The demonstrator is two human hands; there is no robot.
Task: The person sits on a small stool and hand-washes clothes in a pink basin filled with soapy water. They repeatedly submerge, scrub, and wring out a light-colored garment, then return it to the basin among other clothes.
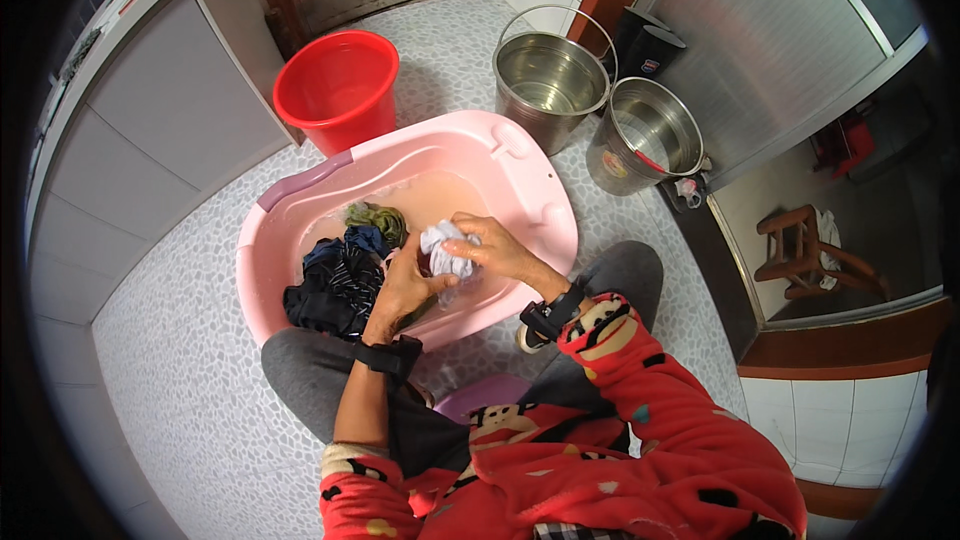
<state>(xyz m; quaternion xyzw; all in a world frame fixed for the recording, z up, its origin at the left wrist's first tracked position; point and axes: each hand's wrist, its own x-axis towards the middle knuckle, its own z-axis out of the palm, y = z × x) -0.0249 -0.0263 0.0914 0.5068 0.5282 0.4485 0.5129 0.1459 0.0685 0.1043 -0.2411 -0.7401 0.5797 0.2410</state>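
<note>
A bunched white wet cloth [448, 249] is held over the near right side of a pink plastic baby bathtub [525, 136]. My right hand [495, 246] grips it from the right, fingers and thumb wrapped around it. On its left, my left hand [405, 283] has its thumb and fingers spread at the cloth's edge; whether they grip it is hard to see. A heap of dark wet clothes [330, 289] lies in the tub left of my left hand. Behind that heap is an olive-green cloth [379, 219]. Cloudy water [442, 195] covers part of the tub's bottom.
Beyond the tub stand a red plastic bucket [337, 82] and two metal buckets, one with a raised handle [551, 71] and one with a red grip [645, 131]. Black boots [649, 49] are by the sliding door. A wooden stool [806, 251] appears at right, a purple plastic item [480, 397] below me.
</note>
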